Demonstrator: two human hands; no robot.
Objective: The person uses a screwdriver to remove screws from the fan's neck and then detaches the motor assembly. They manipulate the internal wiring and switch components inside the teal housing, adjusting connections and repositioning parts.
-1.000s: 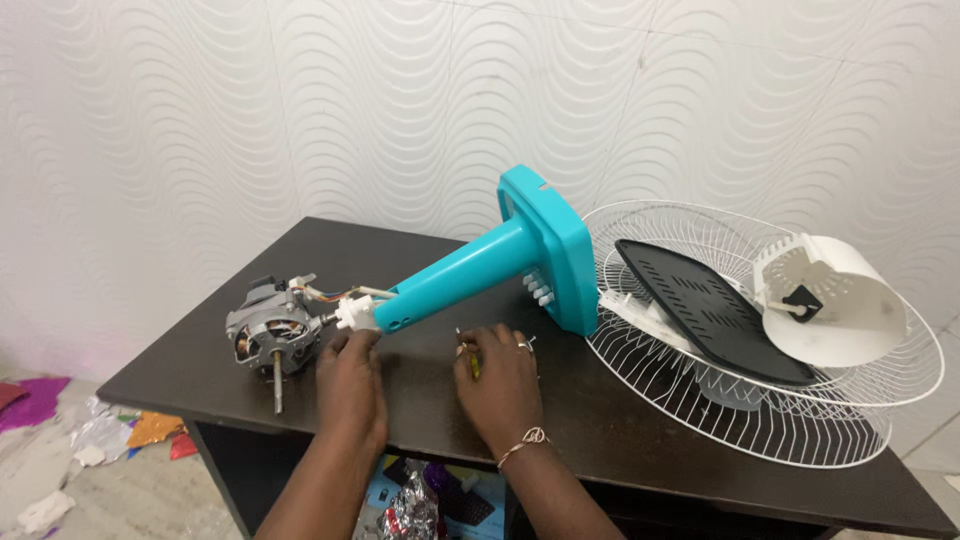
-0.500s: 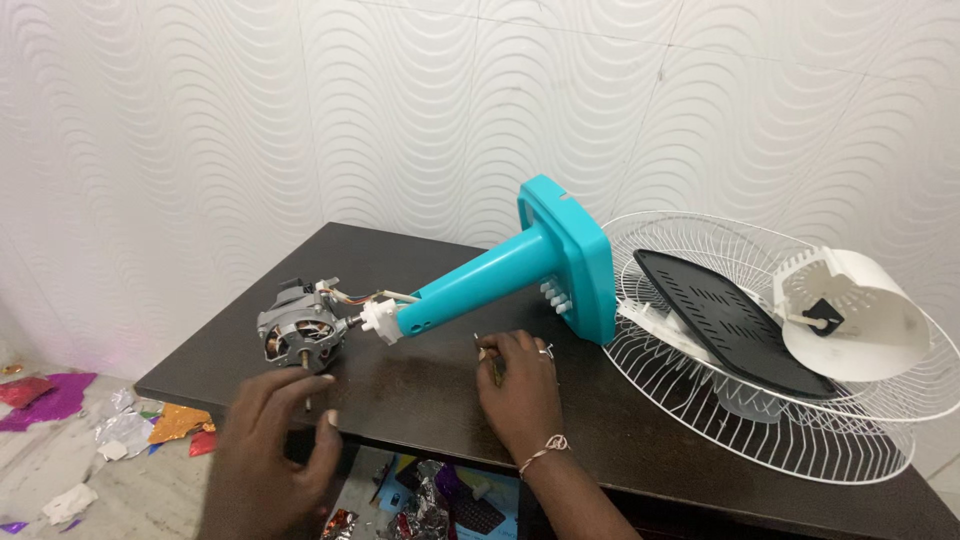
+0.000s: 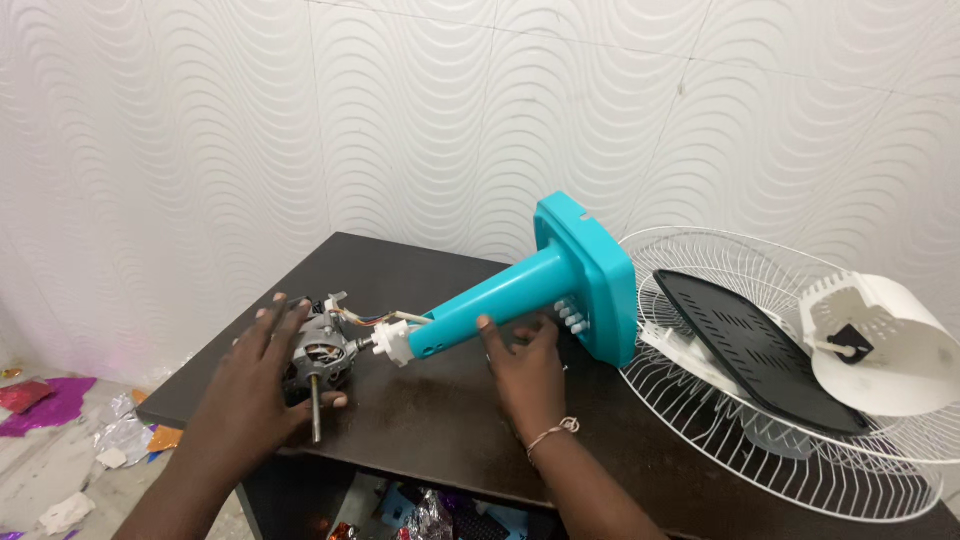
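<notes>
Since the earlier frame the left hand (image 3: 262,385) has come onto the grey metal fan motor (image 3: 322,358), fingers spread over it; the right hand (image 3: 525,372) rests open against the turquoise plastic fan stand (image 3: 520,290) on the dark worktop (image 3: 440,420).

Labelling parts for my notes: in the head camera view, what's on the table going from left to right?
Left hand on the fan motor → right hand → teal fan stand → wire fan guard → black grille panel → white motor cover.
</notes>
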